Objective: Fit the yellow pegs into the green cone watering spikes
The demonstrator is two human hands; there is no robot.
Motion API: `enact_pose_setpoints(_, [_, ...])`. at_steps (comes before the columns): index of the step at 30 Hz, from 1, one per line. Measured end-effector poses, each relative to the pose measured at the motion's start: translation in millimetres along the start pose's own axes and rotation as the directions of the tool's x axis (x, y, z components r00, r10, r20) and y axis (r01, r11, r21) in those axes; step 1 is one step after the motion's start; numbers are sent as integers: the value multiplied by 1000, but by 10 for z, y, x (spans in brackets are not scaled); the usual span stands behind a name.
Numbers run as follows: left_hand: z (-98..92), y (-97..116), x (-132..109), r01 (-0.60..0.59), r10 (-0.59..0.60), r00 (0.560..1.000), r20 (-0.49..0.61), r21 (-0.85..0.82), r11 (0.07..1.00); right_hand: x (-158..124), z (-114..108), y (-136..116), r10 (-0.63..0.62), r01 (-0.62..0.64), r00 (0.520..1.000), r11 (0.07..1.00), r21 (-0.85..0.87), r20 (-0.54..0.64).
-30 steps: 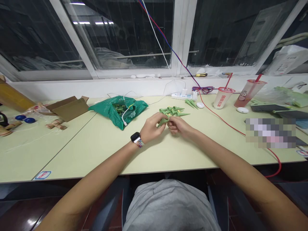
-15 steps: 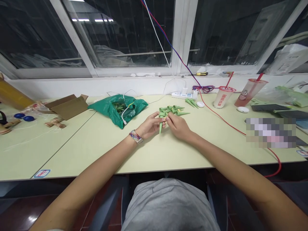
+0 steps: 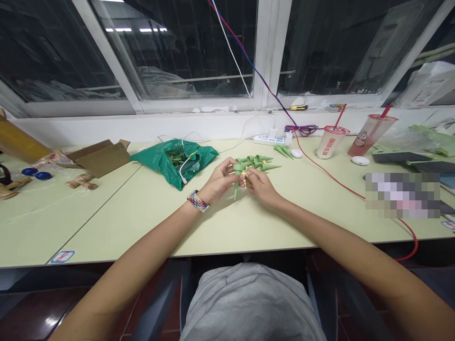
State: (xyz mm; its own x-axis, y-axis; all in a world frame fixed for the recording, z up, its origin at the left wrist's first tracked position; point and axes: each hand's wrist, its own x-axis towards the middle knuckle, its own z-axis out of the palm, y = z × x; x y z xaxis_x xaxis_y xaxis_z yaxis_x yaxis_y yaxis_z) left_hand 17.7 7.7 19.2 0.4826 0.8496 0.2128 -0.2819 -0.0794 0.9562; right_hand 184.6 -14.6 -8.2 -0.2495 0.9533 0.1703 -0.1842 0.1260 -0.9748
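My left hand (image 3: pixel 221 181) grips a green plastic spike (image 3: pixel 236 188), a narrow cone hanging point down below my fingers. My right hand (image 3: pixel 259 185) pinches at the spike's top, where a small yellow piece (image 3: pixel 243 175) shows between my fingertips. Just beyond my hands lies a heap of similar green cones (image 3: pixel 255 162), pointing different ways and touching my left fingertips or nearly so. Two more green cones (image 3: pixel 282 151) lie farther right. A beaded bracelet (image 3: pixel 198 201) circles my left wrist.
A green plastic bag (image 3: pixel 174 161) holding green pieces lies to the left, with a flattened cardboard box (image 3: pixel 99 157) beyond it. A power strip (image 3: pixel 272 139) with cables sits at the back. Plastic cups (image 3: pixel 329 142) with straws and a red cable (image 3: pixel 334 180) lie right.
The green spike has swung from lying sideways in my left hand to pointing down. My hands have drawn slightly apart and lower, and the view has tilted a little.
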Motion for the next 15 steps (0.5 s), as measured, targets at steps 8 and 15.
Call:
enact_pose_setpoints(8, [-46,-63,11,-141,148,989,-18,214,967,1,19,-79,22,-23,999,998,63,25])
enact_pose_setpoints(15, [-21,-30,13,-198,219,975,-22,344,918,-20,25,-130,51,-55,998,993,107,39])
